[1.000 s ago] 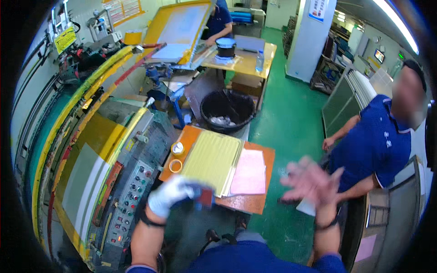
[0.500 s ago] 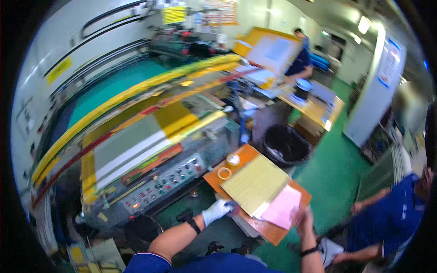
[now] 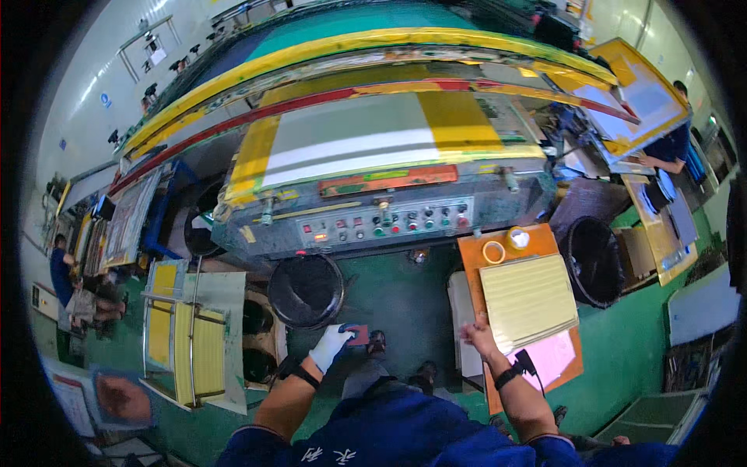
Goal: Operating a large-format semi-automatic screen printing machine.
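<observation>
My left hand (image 3: 333,342), in a white glove, is closed on a small flat dark-red piece (image 3: 359,335) whose kind I cannot make out. It hangs over the green floor, just below a black bin (image 3: 306,291). My bare right hand (image 3: 480,338) is at the left edge of a stack of pale-yellow sheets (image 3: 529,296), fingers apart and nothing visible in them. Contact with the sheets cannot be told. The stack lies on an orange board (image 3: 472,251), with a pink sheet (image 3: 548,359) partly under it. A tape roll (image 3: 494,252) and a second, whitish roll (image 3: 518,237) sit above the sheets.
Ahead stands a printing machine with a control panel (image 3: 387,221) and a pale sheet (image 3: 350,132) on its bed. A second black bin (image 3: 593,261) stands right of the board. At left is a rack with yellow sheets (image 3: 206,350). Co-workers (image 3: 668,148) (image 3: 66,268) stand farther off.
The view has swung left, so the machine now lies straight ahead. My left hand has left the board's edge with the dark-red piece, and my right hand has moved from the pink sheet to the yellow stack's left edge.
</observation>
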Motion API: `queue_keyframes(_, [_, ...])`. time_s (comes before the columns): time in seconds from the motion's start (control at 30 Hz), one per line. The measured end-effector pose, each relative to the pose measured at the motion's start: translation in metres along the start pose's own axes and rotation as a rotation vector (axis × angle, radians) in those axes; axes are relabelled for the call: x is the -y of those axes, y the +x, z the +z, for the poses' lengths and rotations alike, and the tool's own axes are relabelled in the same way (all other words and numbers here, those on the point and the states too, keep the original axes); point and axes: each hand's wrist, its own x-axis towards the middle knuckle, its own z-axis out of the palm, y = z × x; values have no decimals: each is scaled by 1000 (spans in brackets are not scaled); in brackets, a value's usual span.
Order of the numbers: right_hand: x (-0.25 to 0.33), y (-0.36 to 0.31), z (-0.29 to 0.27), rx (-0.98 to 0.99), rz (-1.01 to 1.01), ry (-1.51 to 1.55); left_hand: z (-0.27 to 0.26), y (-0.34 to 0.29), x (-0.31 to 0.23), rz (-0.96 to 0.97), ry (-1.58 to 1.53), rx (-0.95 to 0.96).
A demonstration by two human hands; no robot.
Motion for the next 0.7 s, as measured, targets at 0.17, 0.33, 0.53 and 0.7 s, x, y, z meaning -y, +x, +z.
queue_keyframes(0.17, [72, 79, 54, 35, -133, -49, -37, -27, -24, -28, -305, -74])
queue_keyframes(0.33, [106, 157, 154, 2, -305, -307, -108, 3, 55, -120, -599, 47])
queue_keyframes(0.53, [124, 189, 200, -18, -198, -202, -154, 22, -9, -82, -488, 0])
queue_keyframes(0.7, [151, 211, 255, 4, -197, -93, -197, 35, 2, -152, -455, -76])
